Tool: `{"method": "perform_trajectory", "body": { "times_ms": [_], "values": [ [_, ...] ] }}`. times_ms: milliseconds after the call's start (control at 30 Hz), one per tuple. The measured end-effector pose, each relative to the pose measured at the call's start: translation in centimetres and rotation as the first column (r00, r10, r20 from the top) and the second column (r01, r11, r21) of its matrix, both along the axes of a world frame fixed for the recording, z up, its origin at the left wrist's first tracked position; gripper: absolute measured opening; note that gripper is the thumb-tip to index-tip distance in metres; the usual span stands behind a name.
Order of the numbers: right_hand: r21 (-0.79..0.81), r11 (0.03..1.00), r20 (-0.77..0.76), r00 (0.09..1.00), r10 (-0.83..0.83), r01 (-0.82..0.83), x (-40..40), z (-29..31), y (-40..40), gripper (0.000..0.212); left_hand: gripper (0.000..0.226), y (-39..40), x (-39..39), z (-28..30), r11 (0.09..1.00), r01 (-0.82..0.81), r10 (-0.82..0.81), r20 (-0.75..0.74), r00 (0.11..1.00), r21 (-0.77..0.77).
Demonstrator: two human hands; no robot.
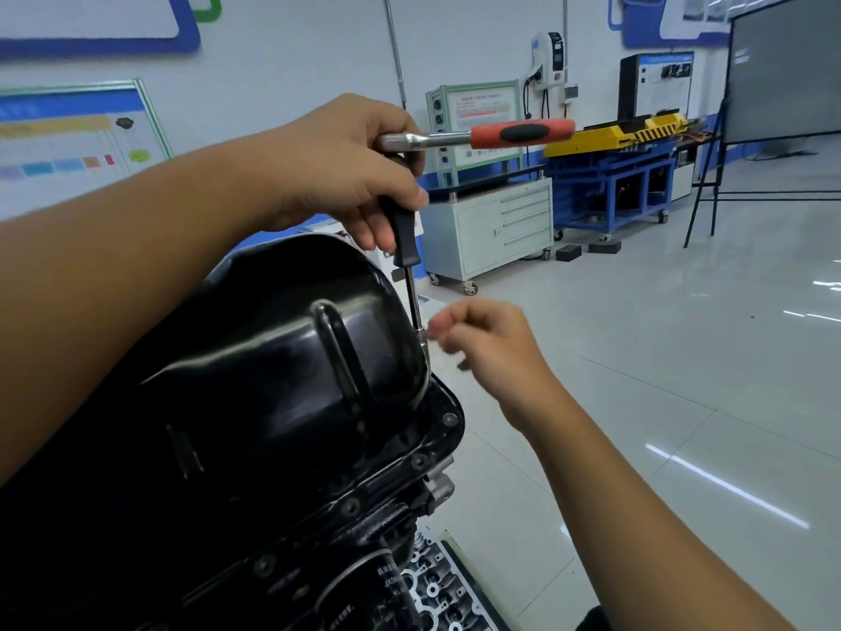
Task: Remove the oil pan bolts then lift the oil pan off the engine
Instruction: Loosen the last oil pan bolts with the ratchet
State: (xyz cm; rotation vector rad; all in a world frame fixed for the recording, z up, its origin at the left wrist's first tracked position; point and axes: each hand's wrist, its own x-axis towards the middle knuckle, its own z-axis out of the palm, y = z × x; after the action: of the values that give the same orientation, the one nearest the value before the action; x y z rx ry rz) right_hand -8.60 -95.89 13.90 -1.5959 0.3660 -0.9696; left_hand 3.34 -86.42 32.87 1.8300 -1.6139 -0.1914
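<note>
Two hands are up at the far edge of the oil pan, which sits black and domed on the engine below me, bolted side up. Farthest left, my left hand wraps its fingers round the top of the extension bar, just under the ratchet, whose red handle sticks out sideways to the right. That bar runs nearly straight down, and its socket end drops behind the pan's rim, so I cannot see the bolt it meets. Nearer me, several flange bolts are in place along the pan's right edge. Right of the bar, my right hand holds nothing; its fingers are loosely curled, the tips just beside the lower shaft. It looks the nearer one to steady the socket, I judge.
</note>
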Motion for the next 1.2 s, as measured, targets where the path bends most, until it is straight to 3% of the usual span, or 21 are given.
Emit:
{"method": "perform_trajectory", "body": {
  "times_ms": [100, 267, 367, 467, 700, 900, 1033, 1200],
  "values": [
    [-0.021, 0.993, -0.163, 0.980, 0.111, -0.115, -0.1, -2.3, 0.1, 0.028, 0.017, -0.2, 0.0, 0.1, 0.999, -0.032, 0.032, 0.020, 0.999, 0.000],
    [-0.063, 0.990, -0.093, 0.988, 0.121, -0.127, -0.4, -2.4, -0.3, 0.014, 0.019, 0.1, 0.5, 0.9, 0.993, -0.094, 0.096, 0.020, 0.995, -0.074],
    [-0.145, 0.974, -0.133, 0.979, 0.156, -0.175, -0.6, -2.1, -0.4, 0.013, 0.020, 0.2, 0.8, 1.0, 0.987, -0.117, 0.118, 0.007, 0.993, -0.114],
    [-0.226, 0.960, -0.162, 0.978, 0.132, -0.167, -0.8, -1.8, -0.6, 0.007, 0.020, 0.0, 0.8, 1.0, 0.982, -0.124, 0.125, -0.001, 0.992, -0.139],
    [-0.408, 0.889, -0.249, 0.962, 0.110, -0.207, -0.5, -1.5, -0.3, 0.033, 0.020, 0.0, 0.8, 1.0, 0.980, -0.122, 0.121, -0.017, 0.993, -0.160],
    [-0.400, 0.894, -0.257, 0.961, 0.102, -0.202, -0.6, -1.1, -0.1, 0.034, 0.026, 0.3, 0.6, 1.0, 0.980, -0.127, 0.127, -0.008, 0.992, -0.156],
    [-0.298, 0.945, -0.224, 0.972, 0.070, -0.137, -0.4, -1.4, -0.1, 0.003, 0.021, 0.3, 0.6, 1.0, 0.984, -0.120, 0.121, -0.002, 0.993, -0.135],
    [-0.443, 0.893, -0.210, 0.978, -0.010, -0.086, -0.4, -1.5, -0.2, 0.012, 0.018, 0.4, 0.7, 1.1, 0.986, -0.114, 0.116, 0.007, 0.993, -0.121]
  ]
}}
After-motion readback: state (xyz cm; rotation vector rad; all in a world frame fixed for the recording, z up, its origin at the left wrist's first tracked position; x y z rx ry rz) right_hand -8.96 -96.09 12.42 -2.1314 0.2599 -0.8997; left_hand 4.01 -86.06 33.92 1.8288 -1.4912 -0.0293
